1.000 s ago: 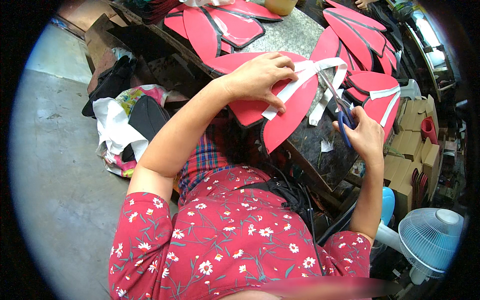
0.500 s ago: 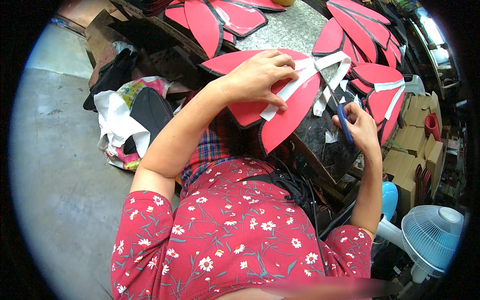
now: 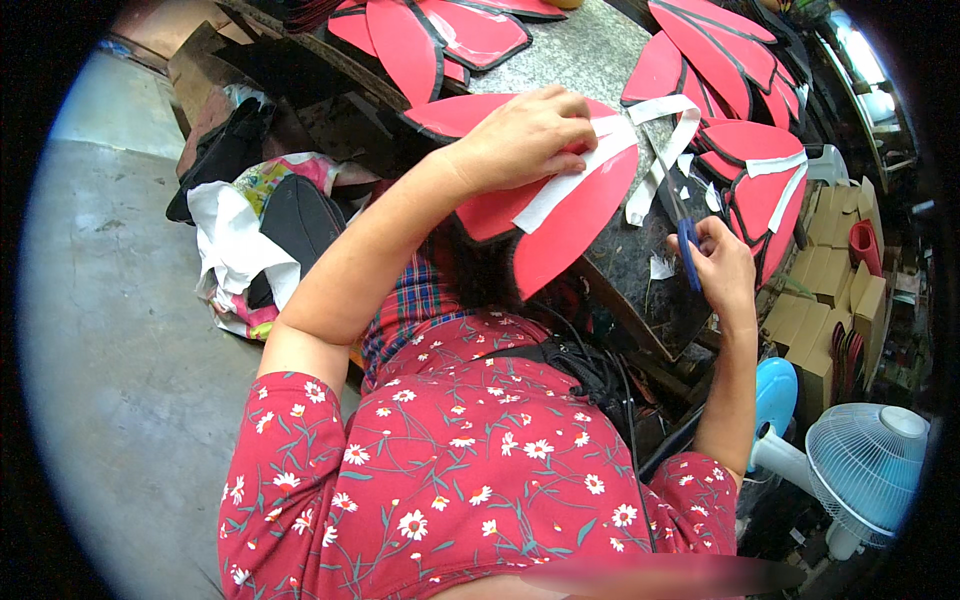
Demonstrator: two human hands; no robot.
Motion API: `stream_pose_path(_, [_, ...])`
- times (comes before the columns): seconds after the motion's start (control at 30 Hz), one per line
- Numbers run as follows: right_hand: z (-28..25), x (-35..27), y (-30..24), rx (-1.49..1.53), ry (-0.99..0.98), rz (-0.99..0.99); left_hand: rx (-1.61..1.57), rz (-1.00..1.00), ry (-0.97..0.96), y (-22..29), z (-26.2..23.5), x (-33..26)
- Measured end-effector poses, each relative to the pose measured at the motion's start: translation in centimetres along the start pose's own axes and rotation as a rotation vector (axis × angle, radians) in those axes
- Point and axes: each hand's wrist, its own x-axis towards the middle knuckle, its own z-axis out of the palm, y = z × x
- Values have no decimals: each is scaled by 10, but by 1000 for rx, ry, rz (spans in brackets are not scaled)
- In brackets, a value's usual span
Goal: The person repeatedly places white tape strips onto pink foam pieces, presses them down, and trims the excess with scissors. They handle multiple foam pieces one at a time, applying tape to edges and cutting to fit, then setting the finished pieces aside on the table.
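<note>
Worktable (image 3: 575, 50), grey stone top, upper centre of the frame: it is carrying all the cut pieces, and its near edge is running down toward your right hand.

Red petal-shaped pieces with black edging: you are holding one (image 3: 560, 225) at centre frame. About three are lying at the upper centre (image 3: 400, 35) and about six at the upper right (image 3: 745, 60). The piles overlap, so the count is rough.

Left hand (image 3: 520, 140), centre frame: you are pressing it flat on the held piece, fingers together and bent, pinning a white strip (image 3: 565, 185) across the red face.

Right hand (image 3: 722, 268), right of centre: you are closing your fingers on the blue handles of one pair of scissors (image 3: 682, 225). The blades are pointing up toward the strip's loose tail (image 3: 660, 165).

Change since a second ago: you are bringing the scissors down off the strip toward the table edge, and your left hand is staying where it was. In my judgement the cutting is pausing while the strip is being held down.

White strips: three on show, one under your left hand with its tail looping off, and two on a piece at the right (image 3: 775, 165). White offcuts (image 3: 660, 265) are lying on the table, a handful, too small to count.

Fan (image 3: 865, 465), one, pale blue, lower right. Cardboard boxes (image 3: 835, 265), several, right edge. Heap of cloth and bags (image 3: 255, 225), one, left of centre on the floor.
</note>
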Motion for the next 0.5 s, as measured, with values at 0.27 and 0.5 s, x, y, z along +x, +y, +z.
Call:
stream_pose_path(0.27, [1,-7,6,86,162,-103,194,-286,-61,2,-5,11])
stream_pose_path(0.5, [-17,18,-1,185,-251,73,171,-256,-12,0,-5,11])
